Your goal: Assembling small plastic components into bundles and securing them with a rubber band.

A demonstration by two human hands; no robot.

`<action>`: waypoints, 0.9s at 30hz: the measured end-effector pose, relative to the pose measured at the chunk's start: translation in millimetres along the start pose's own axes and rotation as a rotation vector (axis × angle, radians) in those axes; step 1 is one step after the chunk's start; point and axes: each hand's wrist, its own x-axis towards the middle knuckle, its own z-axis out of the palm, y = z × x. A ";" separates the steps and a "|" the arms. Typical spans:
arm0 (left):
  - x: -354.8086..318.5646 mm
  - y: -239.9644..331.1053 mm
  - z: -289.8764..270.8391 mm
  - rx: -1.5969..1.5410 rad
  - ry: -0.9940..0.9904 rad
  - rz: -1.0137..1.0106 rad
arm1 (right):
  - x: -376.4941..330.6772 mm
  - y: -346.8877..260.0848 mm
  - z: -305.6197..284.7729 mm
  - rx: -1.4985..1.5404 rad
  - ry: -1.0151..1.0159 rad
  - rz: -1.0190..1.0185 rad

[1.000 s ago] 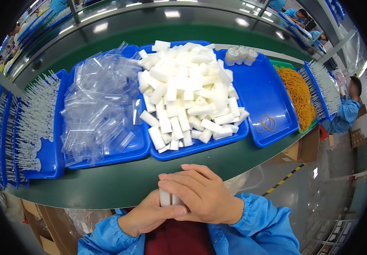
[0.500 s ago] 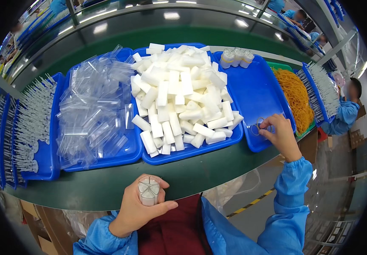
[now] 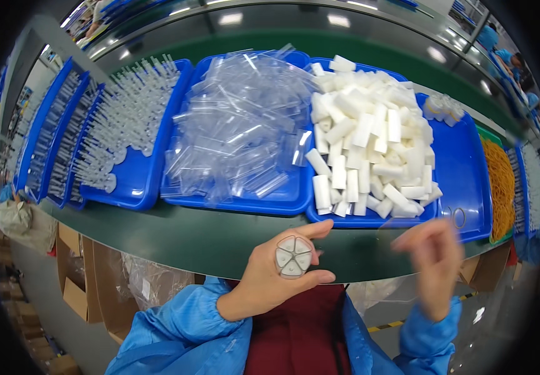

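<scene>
**Bundle in left hand, right hand blurred**

Nearest, the left hand (image 3: 270,275) clenches a round bundle of white wedge pieces (image 3: 293,256), end-on, just before the green bench edge (image 3: 176,234). Right hand (image 3: 429,262) is motion-blurred; whether it grips anything, cannot tell. Beyond: tray of white foam blocks (image 3: 370,147), tray of clear bags (image 3: 239,131). Risk: bundle appears unbound, so a slackened grip could let wedges slide apart and drop.
</scene>
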 end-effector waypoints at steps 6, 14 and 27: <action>-10.0 7.2 -9.2 -0.098 0.015 -0.171 | -12.3 -1.9 71.5 0.399 -0.320 0.076; -6.1 19.2 -21.2 -0.107 -0.289 -0.257 | 18.9 -3.5 84.4 -0.237 -0.384 -0.453; -7.7 34.8 -21.6 -0.257 0.323 -0.074 | -5.9 -8.6 53.0 1.013 -0.421 -0.144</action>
